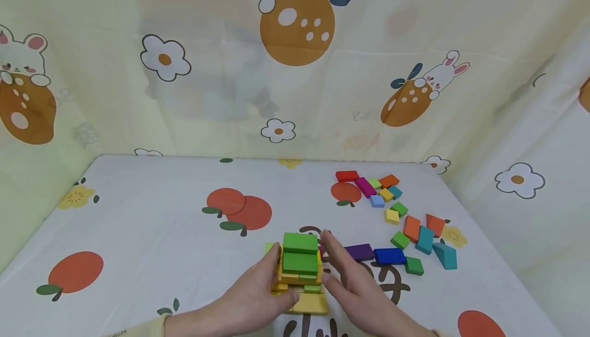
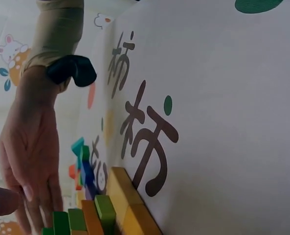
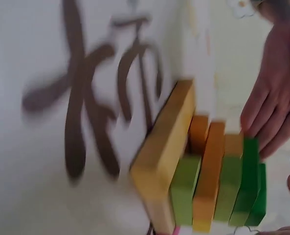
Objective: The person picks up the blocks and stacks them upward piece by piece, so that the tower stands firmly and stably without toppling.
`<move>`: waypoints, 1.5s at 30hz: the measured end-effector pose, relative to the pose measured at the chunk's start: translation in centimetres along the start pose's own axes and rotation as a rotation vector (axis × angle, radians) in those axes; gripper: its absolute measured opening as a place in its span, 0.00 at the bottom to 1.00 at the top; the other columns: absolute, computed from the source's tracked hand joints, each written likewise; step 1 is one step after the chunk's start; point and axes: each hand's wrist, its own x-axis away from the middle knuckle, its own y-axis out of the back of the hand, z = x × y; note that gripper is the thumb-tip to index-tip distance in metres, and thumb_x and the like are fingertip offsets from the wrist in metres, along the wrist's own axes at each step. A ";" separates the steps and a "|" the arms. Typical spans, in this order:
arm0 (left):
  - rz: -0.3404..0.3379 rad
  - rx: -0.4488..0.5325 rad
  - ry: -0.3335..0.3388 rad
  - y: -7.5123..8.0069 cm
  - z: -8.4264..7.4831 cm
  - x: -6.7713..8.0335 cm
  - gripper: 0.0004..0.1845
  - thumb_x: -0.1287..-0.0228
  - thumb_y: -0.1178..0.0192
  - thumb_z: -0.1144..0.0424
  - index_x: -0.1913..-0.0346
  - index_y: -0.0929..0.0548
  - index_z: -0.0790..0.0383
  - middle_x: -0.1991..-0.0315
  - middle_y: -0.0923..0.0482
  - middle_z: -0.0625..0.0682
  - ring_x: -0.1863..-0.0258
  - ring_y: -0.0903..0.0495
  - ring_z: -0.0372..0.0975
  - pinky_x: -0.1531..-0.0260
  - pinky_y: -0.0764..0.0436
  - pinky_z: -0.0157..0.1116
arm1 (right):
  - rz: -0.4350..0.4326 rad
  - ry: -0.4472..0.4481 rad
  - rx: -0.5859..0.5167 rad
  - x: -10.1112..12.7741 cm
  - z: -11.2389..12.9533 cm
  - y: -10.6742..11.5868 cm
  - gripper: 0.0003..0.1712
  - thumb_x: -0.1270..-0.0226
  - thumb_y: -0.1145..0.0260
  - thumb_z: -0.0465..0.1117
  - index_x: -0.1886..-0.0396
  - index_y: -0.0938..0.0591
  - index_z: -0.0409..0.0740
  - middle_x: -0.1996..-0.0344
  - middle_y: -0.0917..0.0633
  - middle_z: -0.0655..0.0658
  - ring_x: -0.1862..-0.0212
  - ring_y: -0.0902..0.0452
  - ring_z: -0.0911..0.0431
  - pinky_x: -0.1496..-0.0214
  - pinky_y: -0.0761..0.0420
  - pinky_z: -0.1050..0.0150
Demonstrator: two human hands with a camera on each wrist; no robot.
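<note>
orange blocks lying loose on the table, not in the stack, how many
3. One orange block sits in the far cluster beside the red block; two more lie side by side nearer, right of the stack. Others may be hidden.

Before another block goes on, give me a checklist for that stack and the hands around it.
1. Stack upright: ok, green blocks on top, yellow slab at the base.
2. Layers flush: not ok, edges look stepped in the right wrist view.
3. Left hand steadying: ok, fingers flat against the stack's left side.
4. Right hand steadying: ok, straight fingers beside the right side; contact cannot tell.
5. Hand free for a grip: not ok, both are at the stack.
6. Spare blocks within view: ok, purple block and blue block lie just right.
</note>
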 end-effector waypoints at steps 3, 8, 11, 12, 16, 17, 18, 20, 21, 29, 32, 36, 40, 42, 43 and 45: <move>-0.022 -0.050 0.014 0.3 0.2 0.0 0.39 0.38 0.32 0.63 0.27 0.38 0.66 0.41 0.23 0.56 0.47 0.21 0.45 0.43 0.21 0.55 | -0.127 0.105 0.213 -0.7 -0.2 0.1 0.40 0.22 0.39 0.40 0.17 0.46 0.49 0.20 0.38 0.42 0.25 0.34 0.35 0.33 0.23 0.41; -0.064 -0.329 -0.017 2.2 1.5 -0.6 0.49 0.44 0.27 0.60 0.23 0.41 0.69 0.25 0.35 0.65 0.30 0.30 0.58 0.32 0.30 0.62 | -0.275 0.253 0.376 -2.1 -1.2 1.5 0.36 0.25 0.37 0.36 0.22 0.38 0.46 0.29 0.24 0.41 0.33 0.24 0.42 0.37 0.19 0.43; -0.046 -0.461 -0.049 3.4 2.5 -1.2 0.44 0.46 0.24 0.59 0.28 0.33 0.68 0.27 0.32 0.64 0.27 0.32 0.58 0.30 0.31 0.61 | -0.311 0.264 0.417 -2.7 -2.0 2.5 0.33 0.26 0.37 0.34 0.24 0.34 0.45 0.34 0.20 0.42 0.35 0.21 0.44 0.40 0.17 0.44; -0.040 -0.483 -0.055 3.6 2.8 -1.4 0.43 0.46 0.23 0.58 0.30 0.31 0.68 0.29 0.30 0.63 0.28 0.30 0.57 0.30 0.30 0.60 | -0.316 0.253 0.425 -2.9 -2.3 2.7 0.32 0.26 0.36 0.34 0.25 0.34 0.45 0.35 0.19 0.42 0.36 0.21 0.44 0.41 0.16 0.45; -0.028 -0.510 -0.089 3.8 3.6 -2.2 0.41 0.47 0.22 0.53 0.34 0.27 0.69 0.35 0.24 0.60 0.35 0.25 0.52 0.33 0.26 0.56 | -0.325 0.197 0.423 -3.4 -3.2 3.4 0.31 0.26 0.36 0.35 0.26 0.32 0.45 0.37 0.18 0.40 0.38 0.20 0.42 0.45 0.14 0.46; -0.026 -0.512 -0.096 3.8 3.7 -2.5 0.41 0.47 0.22 0.52 0.34 0.26 0.69 0.36 0.24 0.60 0.37 0.24 0.52 0.33 0.25 0.55 | -0.327 0.187 0.423 -3.5 -3.4 3.6 0.31 0.26 0.36 0.36 0.26 0.32 0.45 0.37 0.18 0.39 0.38 0.20 0.42 0.45 0.14 0.47; -0.024 -0.515 -0.102 3.7 3.8 -2.8 0.41 0.47 0.22 0.52 0.35 0.25 0.69 0.38 0.23 0.59 0.38 0.24 0.51 0.34 0.25 0.55 | -0.328 0.176 0.421 -3.5 -3.5 3.7 0.31 0.26 0.36 0.36 0.26 0.32 0.45 0.37 0.18 0.39 0.38 0.20 0.42 0.45 0.14 0.47; -0.015 -0.522 -0.102 3.7 3.9 -3.2 0.40 0.48 0.21 0.52 0.36 0.24 0.69 0.40 0.23 0.58 0.40 0.24 0.50 0.34 0.24 0.54 | -0.320 0.155 0.418 -3.6 -3.8 3.9 0.31 0.26 0.36 0.37 0.26 0.32 0.45 0.37 0.18 0.38 0.38 0.20 0.42 0.45 0.14 0.49; -0.009 -0.530 -0.099 3.6 4.0 -3.3 0.40 0.49 0.21 0.52 0.36 0.23 0.68 0.40 0.23 0.58 0.40 0.24 0.49 0.34 0.24 0.54 | -0.313 0.148 0.419 -3.6 -3.9 4.0 0.31 0.25 0.36 0.37 0.26 0.32 0.44 0.37 0.19 0.38 0.37 0.20 0.42 0.45 0.14 0.50; 0.041 -0.574 -0.094 3.8 4.1 -4.3 0.39 0.52 0.20 0.53 0.38 0.22 0.68 0.43 0.21 0.55 0.42 0.25 0.47 0.35 0.23 0.52 | -0.056 0.108 0.414 -3.0 -4.1 4.2 0.34 0.30 0.30 0.48 0.28 0.29 0.44 0.35 0.20 0.41 0.40 0.21 0.46 0.41 0.16 0.52; 0.046 -0.575 -0.096 4.0 4.1 -4.6 0.40 0.52 0.20 0.53 0.38 0.22 0.68 0.44 0.21 0.55 0.42 0.25 0.47 0.35 0.23 0.52 | 0.084 0.081 0.429 -2.9 -3.9 3.7 0.45 0.37 0.26 0.59 0.26 0.31 0.44 0.31 0.24 0.41 0.34 0.27 0.44 0.34 0.22 0.40; 0.052 -0.574 -0.097 4.1 4.1 -4.7 0.39 0.52 0.20 0.54 0.38 0.22 0.68 0.44 0.21 0.55 0.41 0.25 0.47 0.35 0.24 0.52 | 0.120 0.065 0.491 -3.1 -4.0 3.0 0.52 0.44 0.23 0.64 0.27 0.30 0.42 0.30 0.27 0.40 0.30 0.30 0.42 0.32 0.26 0.36; 0.056 -0.571 -0.097 4.1 4.1 -4.8 0.39 0.52 0.20 0.54 0.38 0.22 0.68 0.44 0.20 0.56 0.41 0.25 0.47 0.35 0.24 0.52 | 0.105 0.054 0.496 -3.3 -4.2 2.7 0.49 0.44 0.23 0.62 0.29 0.28 0.41 0.31 0.26 0.40 0.32 0.29 0.44 0.33 0.25 0.37; 0.059 -0.572 -0.100 4.1 4.2 -4.9 0.39 0.52 0.20 0.53 0.38 0.22 0.68 0.44 0.20 0.56 0.41 0.25 0.47 0.35 0.24 0.52 | 0.101 0.048 0.493 -3.3 -4.2 2.6 0.48 0.43 0.23 0.62 0.29 0.27 0.41 0.32 0.26 0.40 0.32 0.28 0.45 0.33 0.24 0.38; 0.059 -0.573 -0.100 4.1 4.2 -4.9 0.39 0.52 0.20 0.53 0.38 0.21 0.68 0.45 0.20 0.55 0.42 0.25 0.47 0.35 0.24 0.52 | 0.099 0.048 0.493 -3.3 -4.2 2.6 0.48 0.42 0.23 0.62 0.29 0.27 0.41 0.32 0.26 0.40 0.33 0.28 0.45 0.33 0.24 0.39; 0.061 -0.573 -0.102 4.1 4.2 -4.9 0.39 0.52 0.20 0.53 0.39 0.21 0.68 0.45 0.20 0.55 0.42 0.25 0.47 0.35 0.24 0.52 | 0.098 0.046 0.493 -3.4 -4.3 2.5 0.47 0.42 0.24 0.61 0.30 0.27 0.41 0.32 0.25 0.40 0.33 0.27 0.46 0.33 0.23 0.40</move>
